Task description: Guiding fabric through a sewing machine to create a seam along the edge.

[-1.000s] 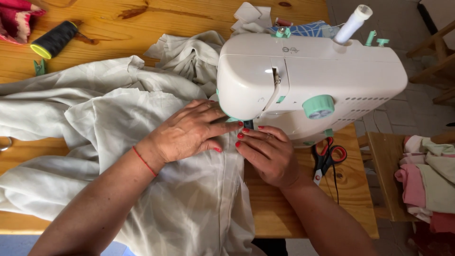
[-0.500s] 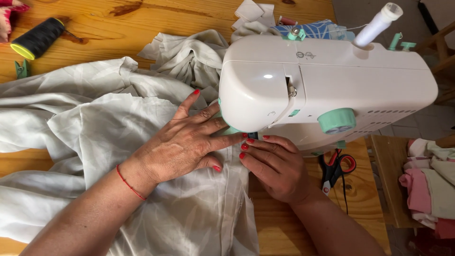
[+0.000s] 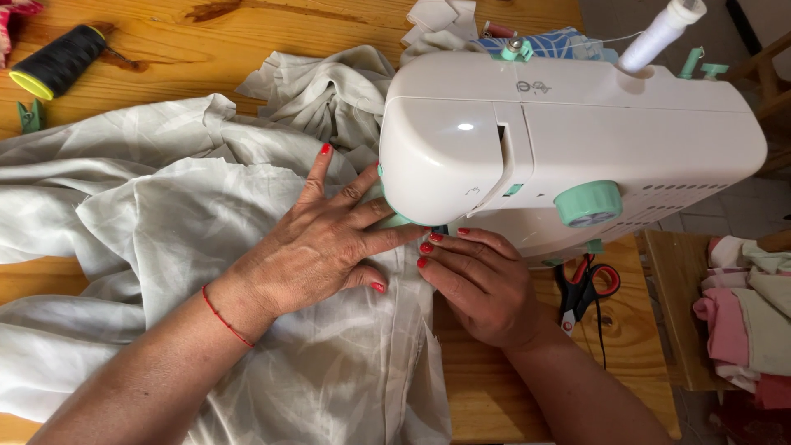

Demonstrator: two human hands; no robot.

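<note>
Left hand [image 3: 321, 247] lying flat, fingers spread, pressing pale fabric [image 3: 165, 239]; right hand [image 3: 478, 284] pressing seam with fingertips beside white sewing machine [image 3: 577, 140], grasping nothing.

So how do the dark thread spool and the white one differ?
The dark thread spool lies on its side on the wooden table, at far left; the white thread spool stands tilted on top of the sewing machine. The dark one has a yellow end. Both are wound cones.
</note>
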